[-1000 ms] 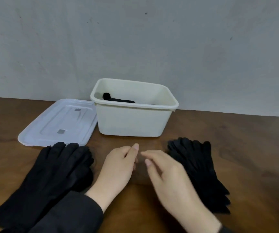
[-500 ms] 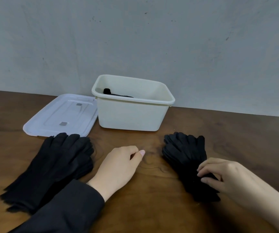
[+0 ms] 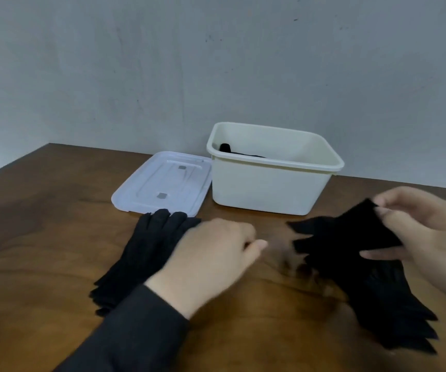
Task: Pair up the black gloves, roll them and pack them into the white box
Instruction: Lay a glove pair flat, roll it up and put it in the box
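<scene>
Your right hand (image 3: 428,226) pinches 1 glove (image 3: 342,234) by its cuff, thumb and fingers (image 3: 382,210) closed on the edge, so it hangs lifted over the right stack (image 3: 393,312) that lies just below and toward you from those fingers. Your left hand (image 3: 211,259) grips nothing; its fingers look loosely curled, though blur hides just how, and it hovers partly over the left stack (image 3: 146,251), thumb pointing at the lifted glove.

To do this step well, keep the pinch on the cuff so only 1 glove comes away. Then take 1 glove from the stack under your left fingers, lay the 2 flat in the bare gap between your hands, cuffs and fingertips matched, and roll tightly from 1 end so the roll does not spring open.

The box (image 3: 267,189) stands beyond your fingers, open, with something black (image 3: 227,147) already inside at its left end, probably a packed roll. Its lid (image 3: 162,183) lies flat left of it, touching or nearly touching the left stack's tips.

The desk (image 3: 42,224) is dark wood, smooth and level, set against a plain grey wall (image 3: 216,63).
</scene>
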`<state>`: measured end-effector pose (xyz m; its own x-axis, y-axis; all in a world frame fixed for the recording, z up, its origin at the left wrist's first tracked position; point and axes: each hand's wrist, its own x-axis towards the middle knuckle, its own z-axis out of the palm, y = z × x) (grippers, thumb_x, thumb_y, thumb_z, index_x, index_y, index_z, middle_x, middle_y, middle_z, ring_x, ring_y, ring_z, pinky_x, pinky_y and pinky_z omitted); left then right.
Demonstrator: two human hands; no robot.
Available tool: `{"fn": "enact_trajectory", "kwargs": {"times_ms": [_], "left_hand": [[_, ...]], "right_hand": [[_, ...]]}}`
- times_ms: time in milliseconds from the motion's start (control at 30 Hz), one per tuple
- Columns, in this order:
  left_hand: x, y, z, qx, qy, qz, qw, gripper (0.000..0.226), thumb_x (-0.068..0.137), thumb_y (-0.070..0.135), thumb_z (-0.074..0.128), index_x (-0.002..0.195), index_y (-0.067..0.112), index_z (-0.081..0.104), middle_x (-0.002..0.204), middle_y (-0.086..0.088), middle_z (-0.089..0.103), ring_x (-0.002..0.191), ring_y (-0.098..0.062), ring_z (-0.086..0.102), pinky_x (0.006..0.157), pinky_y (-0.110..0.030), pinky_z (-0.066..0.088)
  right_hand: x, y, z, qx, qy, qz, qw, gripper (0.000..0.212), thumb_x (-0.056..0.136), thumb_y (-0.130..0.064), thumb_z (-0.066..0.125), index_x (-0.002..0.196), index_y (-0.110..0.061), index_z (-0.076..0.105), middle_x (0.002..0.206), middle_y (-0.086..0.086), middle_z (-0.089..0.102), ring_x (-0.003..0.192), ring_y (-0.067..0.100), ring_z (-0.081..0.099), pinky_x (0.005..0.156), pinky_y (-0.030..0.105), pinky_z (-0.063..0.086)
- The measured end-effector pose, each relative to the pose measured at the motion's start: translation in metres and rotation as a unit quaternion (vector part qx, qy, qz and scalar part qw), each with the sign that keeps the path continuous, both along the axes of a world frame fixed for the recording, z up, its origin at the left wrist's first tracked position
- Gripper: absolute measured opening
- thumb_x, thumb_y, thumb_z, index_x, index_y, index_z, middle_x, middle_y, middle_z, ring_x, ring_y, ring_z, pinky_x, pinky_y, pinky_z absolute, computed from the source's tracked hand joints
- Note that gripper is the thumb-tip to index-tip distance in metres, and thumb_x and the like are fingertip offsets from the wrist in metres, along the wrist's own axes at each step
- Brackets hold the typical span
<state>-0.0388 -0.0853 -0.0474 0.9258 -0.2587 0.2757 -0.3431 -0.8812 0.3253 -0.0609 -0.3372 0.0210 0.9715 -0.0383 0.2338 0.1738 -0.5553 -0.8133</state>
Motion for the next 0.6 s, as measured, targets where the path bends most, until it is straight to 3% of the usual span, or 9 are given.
{"fn": "enact_trajectory", "kwargs": {"times_ms": [67,133,233,333,400,433,500,533,600], "left_hand": [[0.005,0.031,0.016,0.044,0.070,0.059,0.995,0.040,0.093,0.058,0.050,0.069,0.027,0.048,0.065,0.007,0.056,0.064,-0.006,0.052,0.055,-0.027,0.039],[0.006,0.062,0.025,0.103,0.159,0.099,0.977,0.039,0.086,0.060,0.060,0.070,0.026,0.050,0.072,0.008,0.058,0.067,-0.007,0.053,0.056,-0.026,0.034],[0.000,0.093,0.024,0.128,0.266,0.115,0.948,0.039,0.074,0.065,0.071,0.077,0.027,0.060,0.081,0.009,0.064,0.073,-0.005,0.059,0.060,-0.023,0.038],[-0.004,0.101,0.018,0.126,0.303,0.102,0.939,0.035,0.073,0.061,0.074,0.083,0.029,0.062,0.085,0.009,0.067,0.077,-0.006,0.061,0.064,-0.023,0.043],[-0.003,0.103,0.013,0.127,0.294,0.093,0.943,0.029,0.077,0.054,0.074,0.084,0.029,0.062,0.081,0.010,0.064,0.075,-0.005,0.059,0.064,-0.023,0.042],[-0.003,0.104,0.011,0.124,0.288,0.091,0.945,0.026,0.078,0.051,0.074,0.083,0.028,0.062,0.078,0.010,0.063,0.073,-0.005,0.057,0.062,-0.022,0.040],[-0.002,0.106,0.008,0.116,0.282,0.086,0.948,0.023,0.080,0.049,0.073,0.079,0.029,0.062,0.070,0.011,0.059,0.067,-0.005,0.055,0.061,-0.022,0.039],[-0.002,0.107,0.007,0.112,0.283,0.084,0.949,0.023,0.080,0.050,0.072,0.076,0.030,0.062,0.065,0.012,0.057,0.064,-0.006,0.054,0.060,-0.022,0.039],[-0.001,0.110,0.006,0.109,0.284,0.081,0.949,0.025,0.081,0.052,0.071,0.070,0.032,0.061,0.060,0.012,0.054,0.059,-0.006,0.052,0.059,-0.022,0.039]], "right_hand": [[0.013,0.016,0.000,0.002,0.040,0.021,0.999,0.021,0.093,-0.046,0.057,0.088,-0.028,0.067,0.091,-0.008,0.075,0.074,0.018,0.076,0.081,0.060,0.056],[0.028,0.021,-0.005,-0.007,0.017,0.014,1.000,0.016,0.099,-0.032,0.052,0.088,-0.030,0.064,0.086,-0.006,0.074,0.070,0.010,0.075,0.074,0.044,0.057],[0.026,0.037,-0.004,-0.021,-0.064,-0.015,0.998,0.013,0.100,-0.033,0.048,0.091,-0.036,0.056,0.068,-0.008,0.071,0.072,0.001,0.073,0.059,0.034,0.046],[0.014,0.047,-0.025,-0.059,-0.134,-0.009,0.989,0.005,0.095,-0.034,0.050,0.097,-0.037,0.054,0.077,-0.014,0.073,0.062,0.011,0.068,0.062,0.034,0.054],[0.005,0.049,-0.053,-0.112,-0.105,0.055,0.987,0.011,0.093,-0.037,0.051,0.097,-0.046,0.054,0.083,-0.015,0.074,0.052,0.009,0.061,0.053,0.029,0.051],[0.001,0.051,-0.070,-0.144,-0.066,0.093,0.983,0.011,0.092,-0.042,0.050,0.096,-0.052,0.053,0.089,-0.018,0.073,0.059,0.002,0.063,0.057,0.028,0.052],[-0.006,0.051,-0.101,-0.236,-0.030,0.137,0.961,0.004,0.090,-0.051,0.050,0.089,-0.053,0.053,0.106,-0.032,0.066,0.095,-0.014,0.059,0.081,0.023,0.052],[-0.007,0.050,-0.115,-0.271,-0.035,0.156,0.949,0.007,0.089,-0.052,0.050,0.085,-0.050,0.055,0.111,-0.036,0.062,0.107,-0.015,0.054,0.090,0.027,0.048],[-0.005,0.047,-0.131,-0.273,-0.047,0.169,0.946,0.014,0.089,-0.052,0.051,0.080,-0.045,0.058,0.114,-0.036,0.059,0.114,-0.011,0.051,0.093,0.034,0.043]]}}
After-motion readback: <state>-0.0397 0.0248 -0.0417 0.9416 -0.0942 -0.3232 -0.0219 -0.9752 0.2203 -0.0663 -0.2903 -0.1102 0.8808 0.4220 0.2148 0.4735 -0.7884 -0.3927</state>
